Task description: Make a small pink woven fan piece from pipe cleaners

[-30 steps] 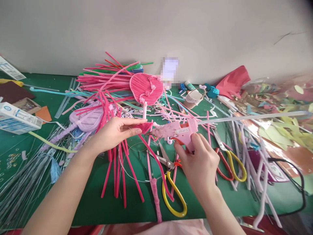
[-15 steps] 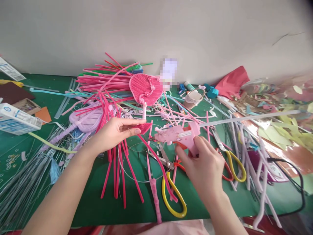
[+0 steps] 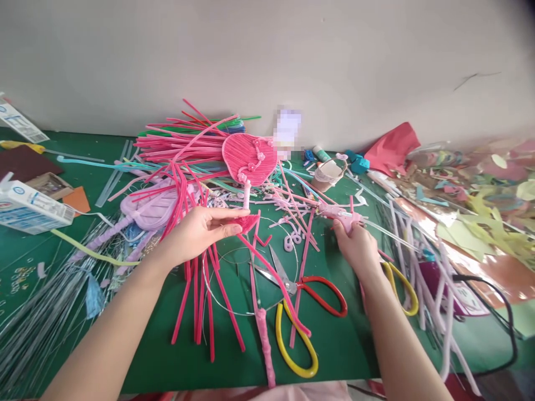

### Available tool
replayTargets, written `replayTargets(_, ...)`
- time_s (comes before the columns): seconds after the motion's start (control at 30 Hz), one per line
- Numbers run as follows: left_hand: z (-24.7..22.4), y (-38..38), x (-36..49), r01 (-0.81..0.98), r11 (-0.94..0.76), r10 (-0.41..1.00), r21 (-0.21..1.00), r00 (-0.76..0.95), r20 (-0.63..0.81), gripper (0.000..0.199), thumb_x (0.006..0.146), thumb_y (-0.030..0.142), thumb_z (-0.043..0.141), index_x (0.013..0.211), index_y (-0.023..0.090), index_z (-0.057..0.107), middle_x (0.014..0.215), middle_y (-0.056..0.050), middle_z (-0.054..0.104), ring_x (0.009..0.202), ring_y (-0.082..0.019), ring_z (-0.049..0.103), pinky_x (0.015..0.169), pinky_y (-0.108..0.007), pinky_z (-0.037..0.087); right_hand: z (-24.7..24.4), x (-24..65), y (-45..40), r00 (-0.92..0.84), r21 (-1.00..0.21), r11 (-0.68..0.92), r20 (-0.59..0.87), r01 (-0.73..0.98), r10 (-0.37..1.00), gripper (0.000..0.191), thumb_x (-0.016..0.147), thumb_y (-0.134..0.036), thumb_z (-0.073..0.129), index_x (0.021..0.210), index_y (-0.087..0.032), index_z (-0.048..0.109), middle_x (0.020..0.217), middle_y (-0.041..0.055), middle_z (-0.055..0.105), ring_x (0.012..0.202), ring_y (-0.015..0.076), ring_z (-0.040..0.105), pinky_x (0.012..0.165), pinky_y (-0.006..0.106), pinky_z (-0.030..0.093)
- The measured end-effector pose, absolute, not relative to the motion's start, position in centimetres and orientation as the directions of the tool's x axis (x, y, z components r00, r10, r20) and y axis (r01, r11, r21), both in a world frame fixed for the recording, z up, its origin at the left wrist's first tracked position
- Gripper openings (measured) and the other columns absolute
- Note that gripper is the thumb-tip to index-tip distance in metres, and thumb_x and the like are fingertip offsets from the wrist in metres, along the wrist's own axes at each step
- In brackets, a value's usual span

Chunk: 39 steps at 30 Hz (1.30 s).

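Between the fingers and thumb of my left hand [image 3: 211, 231] is a small piece made of red-pink pipe cleaners [image 3: 249, 221]. One long pipe cleaner [image 3: 276, 278] trails from it down to the right. My right hand [image 3: 357, 245] is wrapped round the handle of a pink hot glue gun [image 3: 340, 214], off to the right, with its nozzle pointing left and a clear glue stick [image 3: 388, 234] out of its back. Behind my left hand lies a round pink pipe-cleaner fan [image 3: 251, 159] with small flowers and a pale handle. Scissors [image 3: 292, 287] with red and yellow handles lie open between my hands.
Pink pipe cleaners [image 3: 179, 145] are heaped at the back, with a lilac fan [image 3: 148, 206] to their left. Thin wires [image 3: 37, 312] spread at the left near a white box [image 3: 33, 203]. A paper cup [image 3: 328, 174], paper scraps [image 3: 493, 206] and a black cord [image 3: 507, 312] are on the right.
My right hand has carried the glue gun right and away from the pink piece, uncovering the red scissor handle. My left hand stays nearly in place, still holding the piece.
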<state>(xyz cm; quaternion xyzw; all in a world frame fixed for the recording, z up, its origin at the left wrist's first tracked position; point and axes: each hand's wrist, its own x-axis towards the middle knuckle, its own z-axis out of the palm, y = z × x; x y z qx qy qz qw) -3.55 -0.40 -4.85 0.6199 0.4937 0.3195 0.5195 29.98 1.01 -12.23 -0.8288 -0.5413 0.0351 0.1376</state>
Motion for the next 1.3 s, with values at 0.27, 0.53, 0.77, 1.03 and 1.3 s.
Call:
replayTargets(0.27,-5.1,-0.4,-3.7,0.268,0.022,0.945,0.963,0.31,-0.108,0.041,0.082,0.041,0.077,0.119,0.025,0.075,0.126,-0.001,0.074,0.123,-0.031,0.065,0.108,-0.043,0.051,-8.8,25.8,-3.7,0.058,-0.272,0.122,0.572,0.955,0.818,0.04,0.095,-0.039,0.055,0.125,-0.016,0.065,0.107,0.0185,0.062,0.099,0.0332,0.057,0.085,0.053,0.049)
replayTargets(0.53,-5.1,-0.5,-3.7,0.199,0.018,0.94,0.98,0.332,-0.085,0.042,0.08,0.041,0.08,0.117,0.022,0.075,0.128,-0.007,0.072,0.126,-0.03,0.063,0.103,-0.038,0.054,-5.6,19.5,-5.6,-0.605,-0.13,0.828,0.624,0.545,0.495,0.038,0.09,-0.006,0.064,0.125,-0.022,0.067,0.109,0.0058,0.073,0.106,0.0233,0.059,0.086,0.036,0.052)
replayTargets(0.77,-4.5,-0.6,-4.5,0.301,-0.055,0.919,0.952,0.387,-0.069,0.037,0.095,0.047,0.061,0.126,0.029,0.071,0.134,-0.002,0.07,0.133,-0.025,0.057,0.114,-0.036,0.042,-6.0,19.3,-5.0,-0.615,-0.142,0.872,0.657,0.468,0.437,0.024,0.095,-0.01,0.06,0.116,-0.011,0.07,0.116,0.006,0.076,0.108,0.0251,0.063,0.083,0.036,0.052)
replayTargets(1.03,-4.6,-0.4,-5.2,0.259,0.023,0.907,0.966,0.401,-0.129,0.036,0.089,0.04,0.07,0.122,0.025,0.074,0.116,-0.007,0.078,0.105,-0.026,0.075,0.093,-0.034,0.059,-6.8,19.9,-5.4,-0.609,-0.214,0.865,0.634,0.454,0.477,0.027,0.093,-0.008,0.06,0.119,-0.01,0.07,0.12,0.0096,0.074,0.112,0.0281,0.061,0.084,0.041,0.056)
replayTargets(1.3,-4.5,-0.6,-4.2,0.247,0.037,0.93,0.968,0.345,-0.124,0.032,0.086,0.029,0.072,0.117,0.022,0.076,0.111,-0.006,0.08,0.103,-0.025,0.075,0.09,-0.031,0.061,-6.9,19.8,-5.2,-0.518,-0.394,0.827,0.647,0.401,0.56,0.033,0.09,-0.008,0.064,0.121,-0.017,0.069,0.115,0.0074,0.076,0.113,0.0239,0.059,0.091,0.039,0.058)
